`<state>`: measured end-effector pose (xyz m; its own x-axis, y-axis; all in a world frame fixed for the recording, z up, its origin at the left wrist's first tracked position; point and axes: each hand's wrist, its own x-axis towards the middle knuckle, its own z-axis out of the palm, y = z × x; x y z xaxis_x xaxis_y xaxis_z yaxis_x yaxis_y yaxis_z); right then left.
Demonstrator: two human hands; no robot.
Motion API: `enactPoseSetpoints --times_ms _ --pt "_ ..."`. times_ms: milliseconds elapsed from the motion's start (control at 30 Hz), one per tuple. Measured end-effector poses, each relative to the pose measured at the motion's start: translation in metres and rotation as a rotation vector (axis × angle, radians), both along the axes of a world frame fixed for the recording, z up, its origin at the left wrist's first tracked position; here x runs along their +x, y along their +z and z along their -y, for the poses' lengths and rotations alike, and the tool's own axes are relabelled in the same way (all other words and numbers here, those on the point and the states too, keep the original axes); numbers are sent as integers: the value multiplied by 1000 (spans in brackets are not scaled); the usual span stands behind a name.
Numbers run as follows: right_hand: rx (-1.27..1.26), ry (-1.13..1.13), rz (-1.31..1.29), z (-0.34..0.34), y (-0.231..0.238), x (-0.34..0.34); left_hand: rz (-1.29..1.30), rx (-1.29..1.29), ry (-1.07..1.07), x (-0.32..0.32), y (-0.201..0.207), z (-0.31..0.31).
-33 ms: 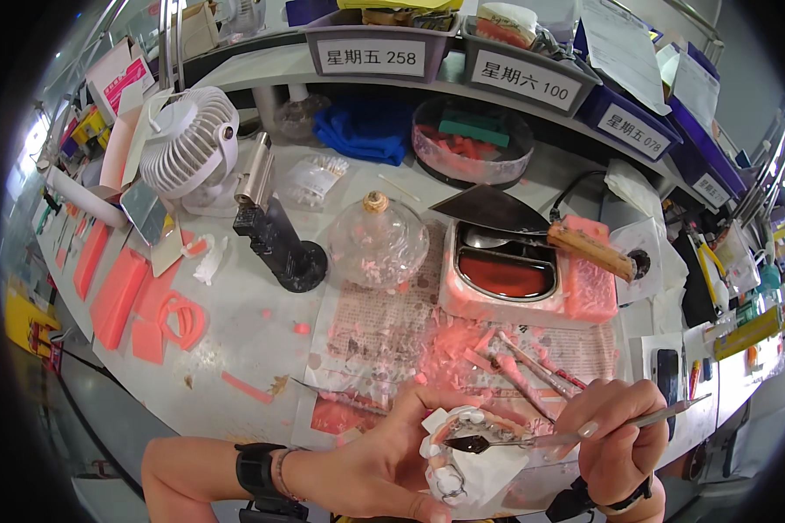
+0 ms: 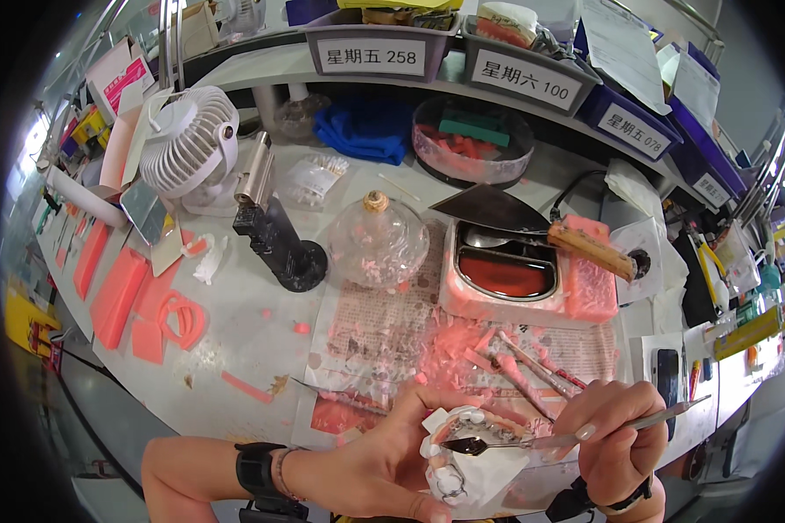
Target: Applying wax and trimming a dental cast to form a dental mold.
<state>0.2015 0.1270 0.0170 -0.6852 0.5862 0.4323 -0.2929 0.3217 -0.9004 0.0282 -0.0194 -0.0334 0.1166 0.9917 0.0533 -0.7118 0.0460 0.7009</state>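
My left hand (image 2: 384, 466) is closed round a white plaster dental model (image 2: 488, 475) near the front edge of the bench. Teeth and pink wax line the model's arch, and a bent wire clasp (image 2: 449, 484) shows at its near end. Between the fingers of my right hand (image 2: 619, 436) is a slim metal wax spatula (image 2: 549, 440). Its dark, spoon-like tip lies over the inner side of the arch, by the pink wax; whether it touches cannot be made out. Under and beyond the model, newspaper (image 2: 366, 327) carries pink wax shavings (image 2: 453, 353).
Beyond my hands stand a wax heater (image 2: 506, 275) with red melted wax, a wood-handled trowel (image 2: 593, 251) across it, a glass spirit lamp (image 2: 378, 244) and a black torch (image 2: 283, 244). Several tools (image 2: 532, 375) lie on the newspaper. Pink wax sheets (image 2: 118, 296) and a fan (image 2: 187, 152) are leftward.
The tip of the wax spatula has shifted very slightly left over the model. Both hands keep their hold.
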Motion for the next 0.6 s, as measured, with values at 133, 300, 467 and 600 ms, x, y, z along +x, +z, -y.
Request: enactPoseSetpoints --times_ms 133,300,467,600 --pt "70 14 28 0 0 2 21 122 -32 1 -7 -2" --pt "124 54 22 -2 -3 2 28 13 -42 -3 -2 2" --pt "180 78 16 -3 8 8 24 23 -88 -2 1 -3" --pt "433 154 40 -9 18 5 -13 5 -48 -2 0 1"
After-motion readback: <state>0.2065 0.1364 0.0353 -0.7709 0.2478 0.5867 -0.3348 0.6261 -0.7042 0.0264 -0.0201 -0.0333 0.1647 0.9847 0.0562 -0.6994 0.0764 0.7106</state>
